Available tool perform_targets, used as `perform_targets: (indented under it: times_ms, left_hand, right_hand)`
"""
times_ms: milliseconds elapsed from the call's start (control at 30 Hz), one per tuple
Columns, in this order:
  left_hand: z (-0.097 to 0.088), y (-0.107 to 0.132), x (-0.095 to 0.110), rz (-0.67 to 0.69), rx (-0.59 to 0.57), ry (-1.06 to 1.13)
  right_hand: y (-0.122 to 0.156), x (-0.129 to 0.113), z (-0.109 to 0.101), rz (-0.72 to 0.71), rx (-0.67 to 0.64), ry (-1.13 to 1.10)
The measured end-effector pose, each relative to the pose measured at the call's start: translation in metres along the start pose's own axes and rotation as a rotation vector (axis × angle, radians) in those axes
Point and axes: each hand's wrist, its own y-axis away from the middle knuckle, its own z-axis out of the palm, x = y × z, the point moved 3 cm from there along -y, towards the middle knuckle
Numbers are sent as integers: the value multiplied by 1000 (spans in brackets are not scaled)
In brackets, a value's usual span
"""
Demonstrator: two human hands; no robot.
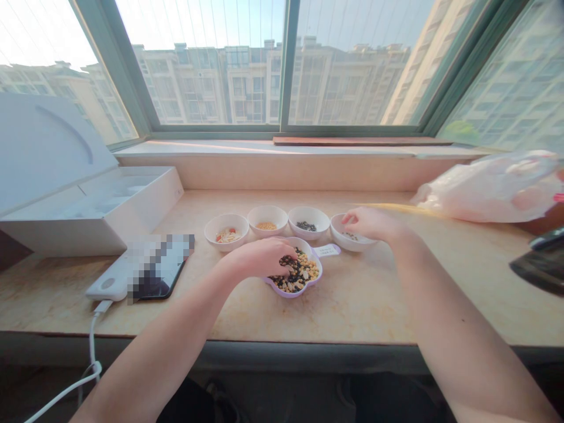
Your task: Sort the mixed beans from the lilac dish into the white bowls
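The camera rides on my head, facing forward and down over the stone ledge point(374, 299) toward the window point(211, 70) at twelve o'clock. It sits close: my forearms enter from the bottom edge, one from seven o'clock ending in my left hand point(259, 257), the other from five ending in my right hand point(370, 223), both near the centre of the view. The wide lens bows the window frame and takes in the white box point(97, 205) at nine o'clock and the plastic bag point(489, 188) at three. Heights look squeezed.
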Motion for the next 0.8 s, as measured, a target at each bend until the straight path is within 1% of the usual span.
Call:
perform_targets:
  times_ms: [267,367,533,600,700,800]
  left_hand:
    - [4,-3,-7,2,8,92]
    - [3,-3,-8,-6,27,124]
    - [2,-4,-9,-25,-37,138]
    - [1,-4,-8,-22,-43,140]
    - [-1,-3,-7,-9,-12,127]
    - [-4,-1,-4,-8,62,95]
  right_hand:
    - [0,-4,-1,-27,72,1]
    - [2,-7,-2,-16,71,2]
    - [8,-12,-4,51,78,40]
    - [8,-12,-4,61,87,49]
    - [9,-12,-5,52,120,47]
    - [10,-15,-8,50,198,24]
